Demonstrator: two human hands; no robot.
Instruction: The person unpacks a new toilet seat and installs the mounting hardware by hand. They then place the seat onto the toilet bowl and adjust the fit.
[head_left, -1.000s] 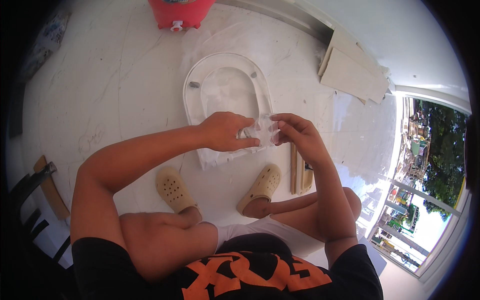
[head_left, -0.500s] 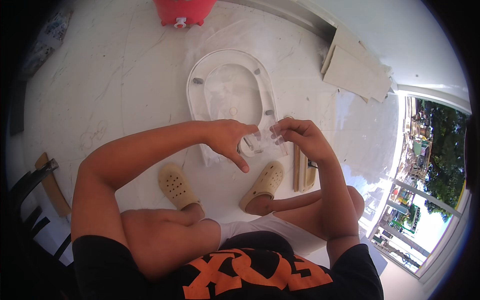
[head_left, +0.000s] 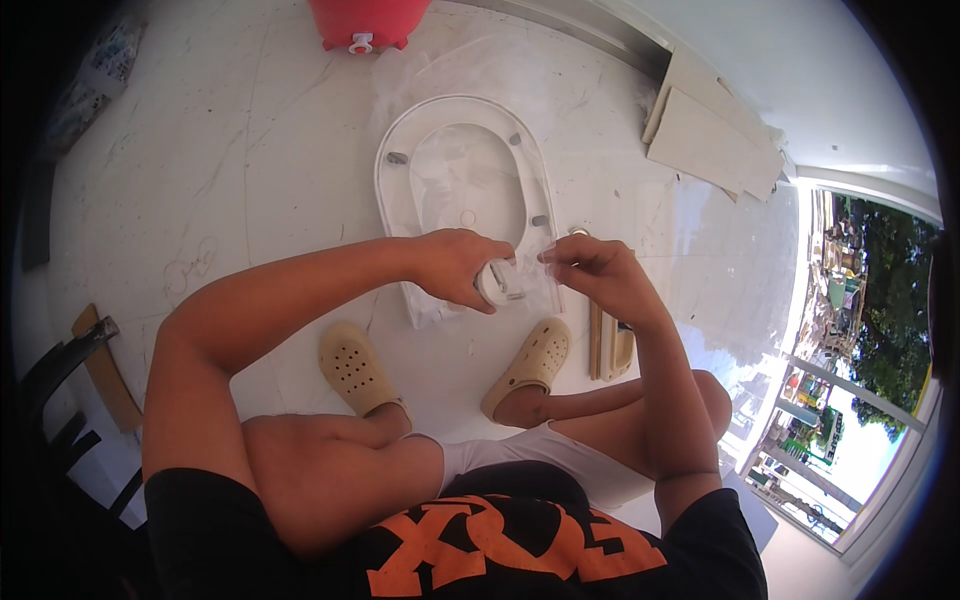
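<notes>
My left hand (head_left: 462, 265) is closed round a white round fitting (head_left: 495, 284) with metal pins on its face. Just to the right, my right hand (head_left: 597, 266) pinches the edge of a clear plastic bag (head_left: 553, 283), fingertips together. How far the bag reaches toward the fitting is hard to make out. Beneath and beyond both hands a white toilet seat (head_left: 394, 200) lies on the floor, small grey bumpers showing on it. Its near end is partly covered by my left hand and the fitting.
Thin clear plastic sheeting (head_left: 450, 75) spreads beyond the seat. A red cooler (head_left: 368, 20) with a white tap stands at the far side. Flat boards (head_left: 705, 140) lean at far right. A beige tray-like piece (head_left: 618, 350) lies near my right shoe (head_left: 535, 358). A black chair (head_left: 60, 370) is at left.
The fingers and thumb of my left hand have closed round the white fitting; before, the thumb was spread away. My right hand stays at the bag, its fingers slightly shifted.
</notes>
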